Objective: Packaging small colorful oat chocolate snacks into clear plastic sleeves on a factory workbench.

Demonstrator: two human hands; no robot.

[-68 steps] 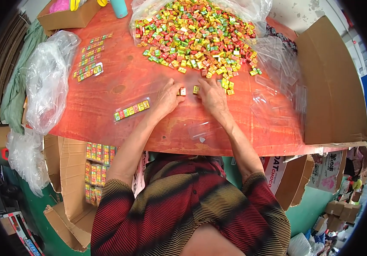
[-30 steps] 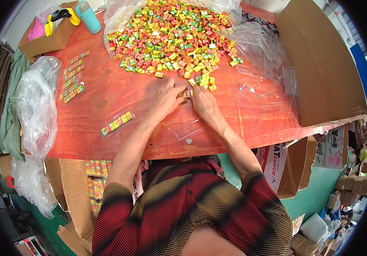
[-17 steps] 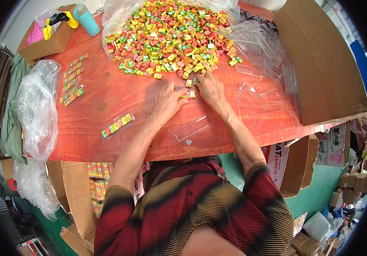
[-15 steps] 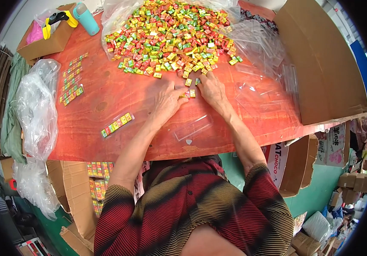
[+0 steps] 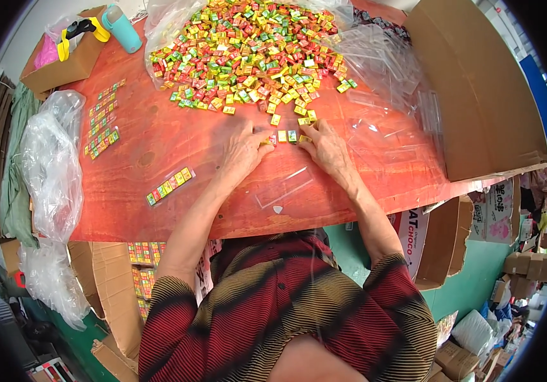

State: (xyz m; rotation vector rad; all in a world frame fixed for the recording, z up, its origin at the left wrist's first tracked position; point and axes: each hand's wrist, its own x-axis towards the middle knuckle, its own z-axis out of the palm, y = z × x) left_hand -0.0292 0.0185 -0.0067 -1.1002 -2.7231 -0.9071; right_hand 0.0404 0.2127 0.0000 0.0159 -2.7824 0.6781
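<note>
A short row of small candy-coloured boxes (image 5: 282, 136) lies on the red table between my two hands. My left hand (image 5: 243, 153) pinches the row's left end, where a reddish box shows at the fingertips. At the other end my right hand (image 5: 328, 151) has thumb and forefinger on a yellow box (image 5: 305, 138). A few loose boxes (image 5: 306, 120) lie just beyond that hand. Farther back spreads a big heap of red, yellow and green boxes (image 5: 248, 60) on clear plastic. Nearer me is a clear plastic tray (image 5: 284, 188) with nothing in it.
A filled clear tray (image 5: 170, 186) lies left of my forearm, with several filled ones (image 5: 101, 124) farther left. Clear empty cases (image 5: 391, 60) and a tall cardboard box (image 5: 477, 95) stand right. A turquoise bottle (image 5: 122, 29) and carton (image 5: 63, 70) are back left.
My right hand has drawn boxes in from the heap's near edge and moved slightly right and nearer. A green-and-yellow box now sits in the row. My left hand stays at the row's left end.
</note>
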